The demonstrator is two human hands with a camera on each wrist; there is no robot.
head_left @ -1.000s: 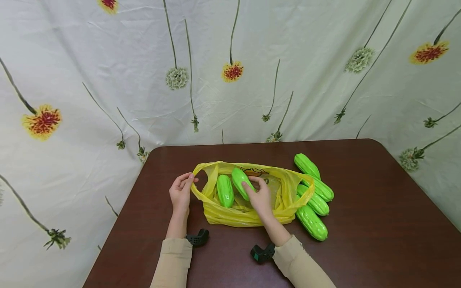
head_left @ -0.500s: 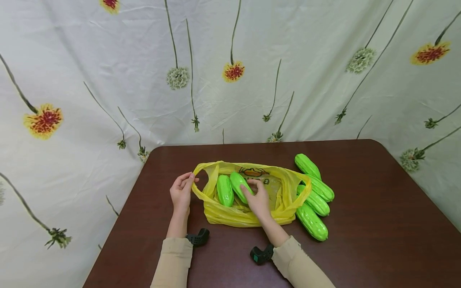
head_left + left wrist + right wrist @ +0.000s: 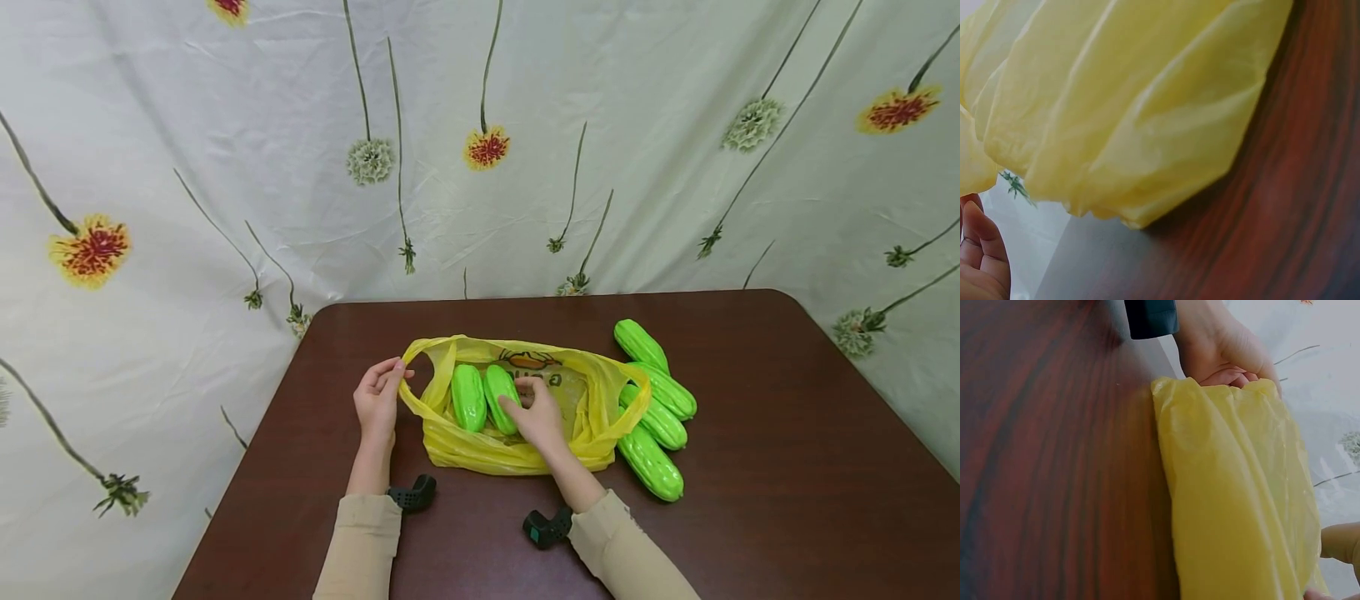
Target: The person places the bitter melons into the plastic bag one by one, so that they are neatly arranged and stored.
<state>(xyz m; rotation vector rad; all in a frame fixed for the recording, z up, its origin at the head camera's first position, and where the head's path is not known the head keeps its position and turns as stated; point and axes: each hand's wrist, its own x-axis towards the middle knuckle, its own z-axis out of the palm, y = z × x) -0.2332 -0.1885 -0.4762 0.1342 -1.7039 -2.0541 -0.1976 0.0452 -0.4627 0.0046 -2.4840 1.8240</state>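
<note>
A yellow plastic bag (image 3: 480, 454) lies with its mouth spread wide. My left hand (image 3: 377, 404) pinches its left handle between thumb and fingers. In the left wrist view that hand (image 3: 984, 253) shows at the lower left under the bag's edge. Inside the bag two bright green, ribbed cucumbers lie side by side, a left cucumber (image 3: 468, 398) and a right cucumber (image 3: 498, 392). My right hand (image 3: 542, 421) is in the bag's mouth, its thumb against the right cucumber and its fingers spread away from it. The right wrist view shows only part of this hand (image 3: 1340, 542).
Several more green cucumbers (image 3: 651, 467) lie in a group beside the bag's right end, partly behind its right handle (image 3: 637, 407). Everything rests on a dark brown table (image 3: 795, 467). A flower-printed white cloth (image 3: 637, 75) hangs behind it.
The right cucumber has gone down into the bag and turned to lie beside the left one. My right hand lowered with it, and its fingers have loosened. My left hand stays put.
</note>
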